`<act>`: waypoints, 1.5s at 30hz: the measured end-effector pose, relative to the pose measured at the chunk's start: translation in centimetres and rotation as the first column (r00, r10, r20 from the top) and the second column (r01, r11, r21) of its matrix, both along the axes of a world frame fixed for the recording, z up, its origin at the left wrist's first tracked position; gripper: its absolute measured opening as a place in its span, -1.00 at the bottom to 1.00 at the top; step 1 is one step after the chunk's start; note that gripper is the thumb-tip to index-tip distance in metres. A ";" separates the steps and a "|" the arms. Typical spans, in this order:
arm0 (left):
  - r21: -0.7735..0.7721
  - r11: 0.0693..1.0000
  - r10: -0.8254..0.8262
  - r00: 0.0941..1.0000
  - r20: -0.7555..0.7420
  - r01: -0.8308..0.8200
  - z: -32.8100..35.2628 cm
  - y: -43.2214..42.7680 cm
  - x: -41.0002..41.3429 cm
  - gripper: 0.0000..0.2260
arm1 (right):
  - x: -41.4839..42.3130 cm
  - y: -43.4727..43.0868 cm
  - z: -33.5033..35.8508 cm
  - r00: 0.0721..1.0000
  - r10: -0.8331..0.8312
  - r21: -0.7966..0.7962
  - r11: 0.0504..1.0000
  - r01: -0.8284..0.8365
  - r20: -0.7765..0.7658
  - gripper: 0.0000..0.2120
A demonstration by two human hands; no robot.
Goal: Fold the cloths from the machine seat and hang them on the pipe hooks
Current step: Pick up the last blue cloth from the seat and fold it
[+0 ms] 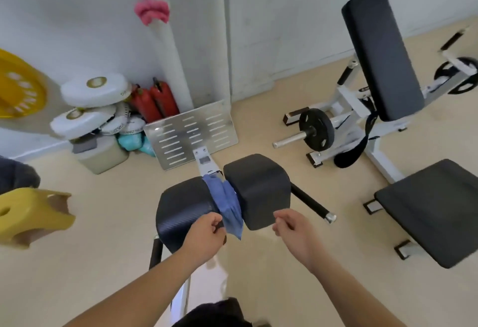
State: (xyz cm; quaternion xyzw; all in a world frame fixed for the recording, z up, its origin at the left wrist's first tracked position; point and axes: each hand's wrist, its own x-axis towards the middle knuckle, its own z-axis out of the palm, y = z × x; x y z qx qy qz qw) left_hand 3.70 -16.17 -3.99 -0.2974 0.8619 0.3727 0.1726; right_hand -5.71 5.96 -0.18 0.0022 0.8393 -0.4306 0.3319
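A blue cloth (227, 202) hangs crumpled in the gap between the two black machine pads (258, 189), its lower corner drooping over the front. My left hand (204, 233) is at the cloth's near left edge, against the left pad (181, 205), and its curled fingers pinch that edge. My right hand (292, 231) hovers just in front of the right pad with loosely curled fingers and holds nothing. A pink cloth (151, 12) hangs bunched high on the white pipe (172, 57) by the wall.
A perforated metal footplate (191, 132) stands beyond the pads. White round pads, red bottles and a tub (101, 153) are piled at the wall on the left. A yellow stool (33, 213) is at the left, a weight bench (382, 55) and black seat (434, 207) on the right.
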 end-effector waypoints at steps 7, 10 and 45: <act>-0.140 0.990 0.033 0.999 0.014 -0.030 -2.9 -3.7 -6.9 -0.85 | -7.5 -7.1 -1.4 0.918 0.380 0.137 0.921 -0.364 -0.111 -0.73; -0.146 0.989 -0.011 0.992 0.123 0.029 -5.6 -5.1 -11.2 -0.85 | -11.7 -9.4 -3.9 0.842 0.536 0.214 0.830 -0.515 -0.057 -0.65; 0.707 0.573 0.726 0.657 -0.203 -0.415 19.7 -3.5 -13.9 -0.76 | -21.1 -16.6 16.7 0.895 0.446 -0.491 0.787 -0.374 0.032 -0.78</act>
